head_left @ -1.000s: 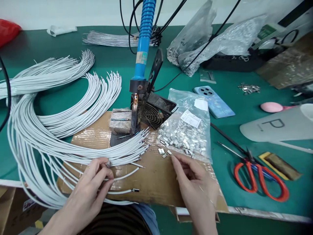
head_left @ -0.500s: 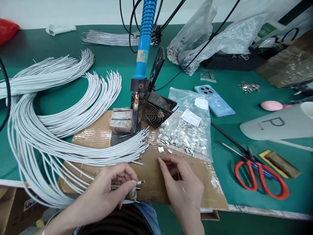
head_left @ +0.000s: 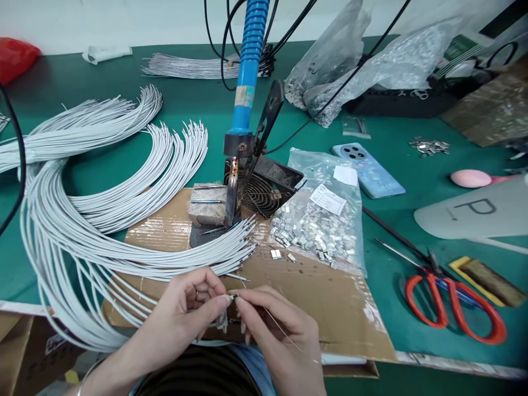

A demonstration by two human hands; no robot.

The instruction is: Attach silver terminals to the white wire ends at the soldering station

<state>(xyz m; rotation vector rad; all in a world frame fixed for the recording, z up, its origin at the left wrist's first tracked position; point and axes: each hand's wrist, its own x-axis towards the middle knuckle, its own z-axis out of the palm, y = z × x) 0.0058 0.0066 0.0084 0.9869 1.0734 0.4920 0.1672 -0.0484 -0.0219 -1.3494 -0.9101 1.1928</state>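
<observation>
My left hand (head_left: 185,308) pinches a white cable end (head_left: 225,313) with a small metal tip (head_left: 234,296). My right hand (head_left: 276,324) sits right next to it, fingertips at that tip, pinching a thin pale wire (head_left: 289,344) that trails down to the right. Between the fingers, the exact contact is partly hidden. A large bundle of white cables (head_left: 103,242) curves across the left side, its ends fanning onto brown cardboard (head_left: 325,302). Two small metal clips (head_left: 276,254) lie on the cardboard near a clear plastic bag of clips (head_left: 317,231).
A blue-handled soldering iron (head_left: 247,71) stands in a holder above a small fan (head_left: 264,192). A phone (head_left: 367,170), red-handled scissors (head_left: 449,308) and plastic bags (head_left: 330,60) lie on the green mat (head_left: 193,104).
My hands have come together at the middle. My right hand has left the loose clips and moved left, and my left hand has moved right with the cable end.
</observation>
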